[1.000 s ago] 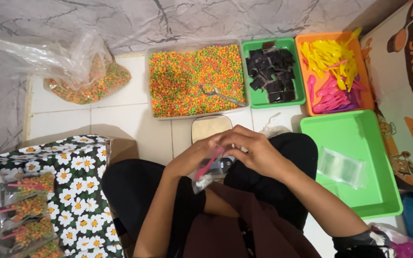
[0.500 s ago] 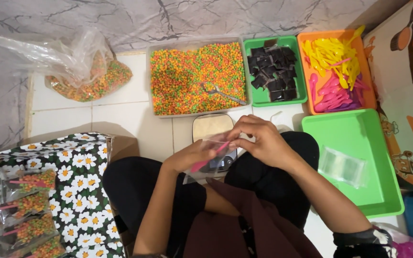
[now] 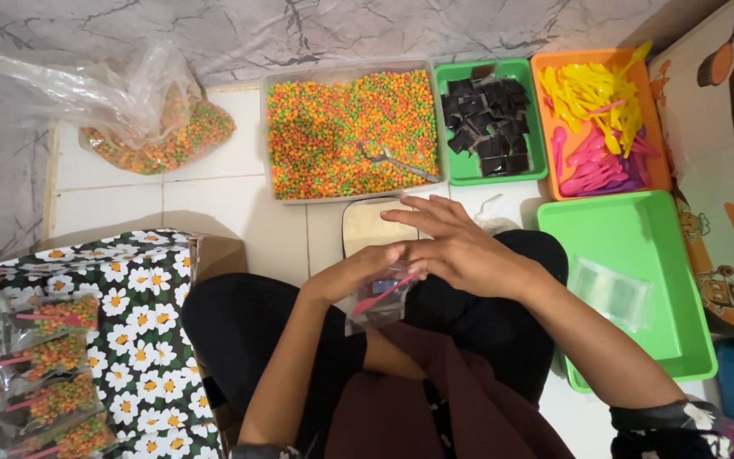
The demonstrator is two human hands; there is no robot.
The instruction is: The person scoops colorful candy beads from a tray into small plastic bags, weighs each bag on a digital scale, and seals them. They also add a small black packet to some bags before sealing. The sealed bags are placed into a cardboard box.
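Observation:
My left hand (image 3: 358, 270) pinches a small clear plastic bag (image 3: 377, 306) over my lap; a pink spoon and a dark packet show inside it. My right hand (image 3: 456, 246) lies flat over the bag's top, fingers spread and pointing left. Just beyond my hands sits a small beige lid or board (image 3: 365, 225) on the tiled floor. A clear tub of orange, green and yellow pellets (image 3: 346, 136) with a metal scoop (image 3: 397, 161) stands further out.
A green tub of dark packets (image 3: 490, 119) and an orange tub of yellow and pink spoons (image 3: 596, 119) stand at the back right. A green tray (image 3: 630, 280) holds empty bags. Filled bags (image 3: 48, 374) lie on a daisy-print surface at left. A big pellet bag (image 3: 155, 127) lies back left.
My right hand has opened out flat and slid over the top of the small bag. My left hand has stayed on the bag in my lap.

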